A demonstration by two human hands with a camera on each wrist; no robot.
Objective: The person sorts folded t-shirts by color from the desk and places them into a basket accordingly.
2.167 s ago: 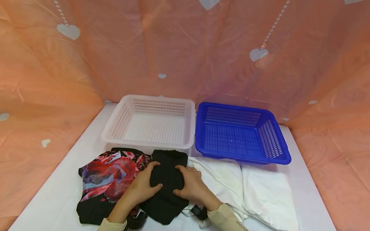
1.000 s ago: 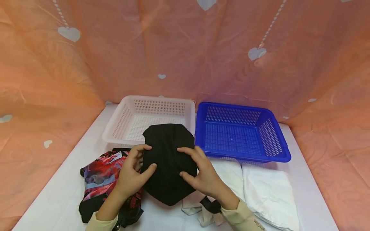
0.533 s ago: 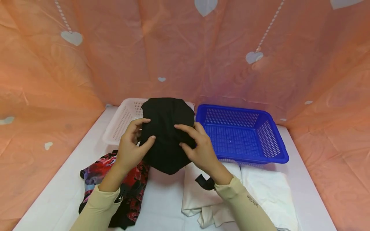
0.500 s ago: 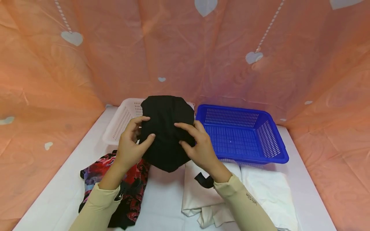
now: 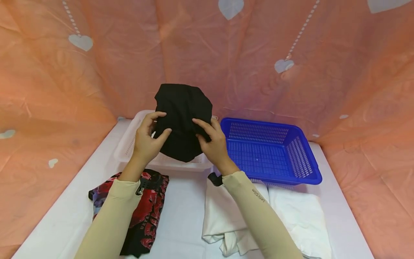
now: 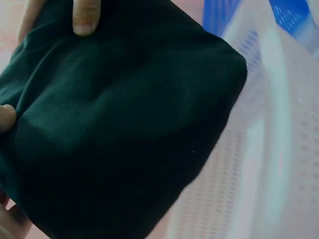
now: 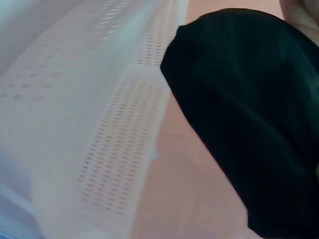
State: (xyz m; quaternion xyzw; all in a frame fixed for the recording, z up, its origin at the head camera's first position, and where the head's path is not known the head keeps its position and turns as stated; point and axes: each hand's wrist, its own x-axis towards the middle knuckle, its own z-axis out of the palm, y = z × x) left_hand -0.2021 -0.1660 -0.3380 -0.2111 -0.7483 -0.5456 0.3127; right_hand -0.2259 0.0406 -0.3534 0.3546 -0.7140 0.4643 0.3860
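A folded black cloth garment [image 5: 182,104] is held up between both hands, above the white basket [image 5: 185,166]. My left hand [image 5: 147,138] grips its left edge, thumb on the near face and other fingers partly behind it. On the opposite edge, my right hand [image 5: 213,142] grips the cloth in the same way. The left wrist view shows the dark cloth [image 6: 129,114] filling most of the frame, the basket's perforated wall beyond. In the right wrist view the cloth [image 7: 244,109] hangs beside the white basket's slotted side [image 7: 119,149]. Most of the basket's inside is hidden.
A blue basket [image 5: 258,154] stands to the right of the white one. A red-and-black patterned garment [image 5: 145,216] lies front left, partly under my left forearm. Two folded white garments [image 5: 223,216] [image 5: 300,219] lie front right. Orange curtain [image 5: 194,43] surrounds the table.
Both hands have lifted the black garment off the table and carried it forward, over the white basket. The other clothes and the baskets have stayed where they were.
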